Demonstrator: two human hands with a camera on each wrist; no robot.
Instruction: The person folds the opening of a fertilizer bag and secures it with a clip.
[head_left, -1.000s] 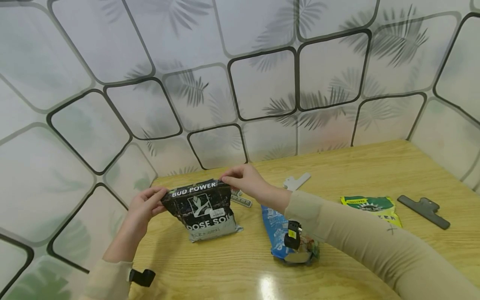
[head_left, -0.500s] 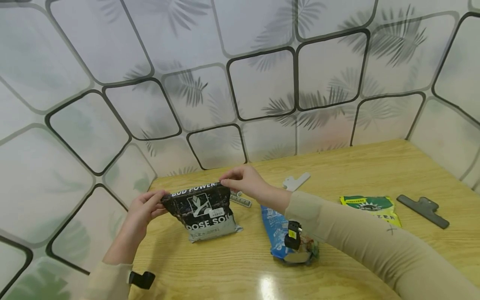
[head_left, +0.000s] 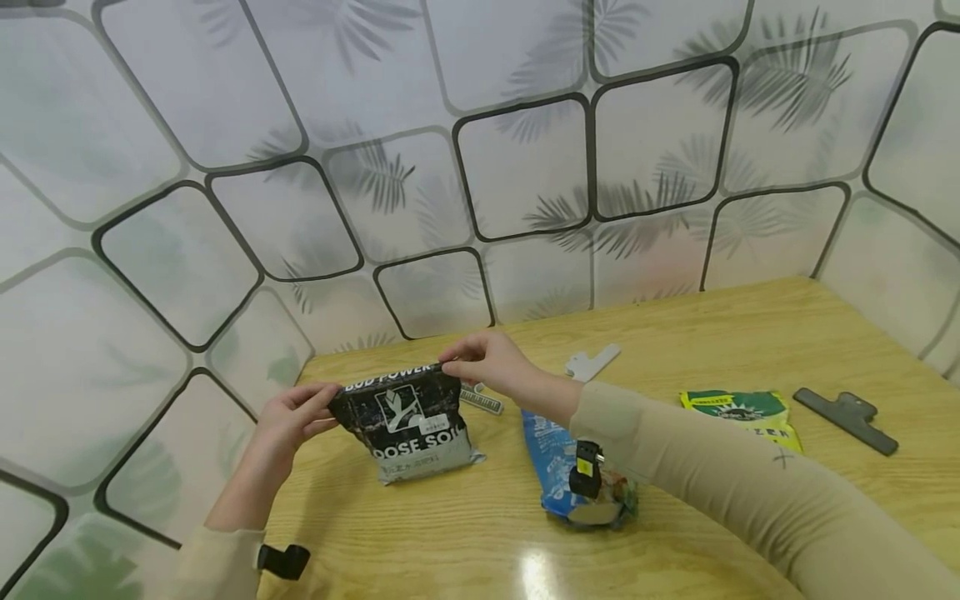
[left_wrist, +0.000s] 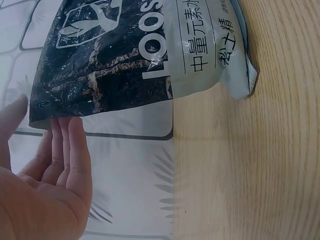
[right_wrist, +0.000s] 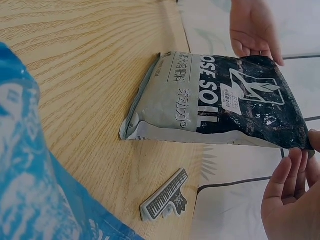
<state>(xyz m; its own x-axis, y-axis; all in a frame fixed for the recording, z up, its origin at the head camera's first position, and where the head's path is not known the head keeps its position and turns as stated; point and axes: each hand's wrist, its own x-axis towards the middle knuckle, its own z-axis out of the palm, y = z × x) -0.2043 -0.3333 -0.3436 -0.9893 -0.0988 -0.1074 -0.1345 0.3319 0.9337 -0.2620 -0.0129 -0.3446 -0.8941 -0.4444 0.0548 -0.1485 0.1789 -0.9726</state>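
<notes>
A black and grey bag marked "LOOSE SOIL" (head_left: 416, 429) stands on the wooden table, its top strip bent away. At its upper left corner, my left hand (head_left: 288, 421) pinches the edge; in the left wrist view its fingers (left_wrist: 75, 150) reach behind the bag, the thumb apart from them. My right hand (head_left: 498, 362) pinches the upper right corner between thumb and fingers. The right wrist view shows the bag's front (right_wrist: 225, 97) with a barcode label, and both hands at the top corners. A patterned clip (head_left: 482, 400) lies just behind the bag.
A blue bag (head_left: 551, 458) stands under my right forearm. Behind it lies a white clip (head_left: 596, 362). Farther right are a green and yellow bag (head_left: 742, 408), partly behind my sleeve, and a dark grey clip (head_left: 847, 421). A patterned wall (head_left: 532, 275) bounds the table's back.
The bag's top strip has tipped back, so its "BUD POWER" lettering looks narrower. Both hands keep hold of the corners, nearly in place.
</notes>
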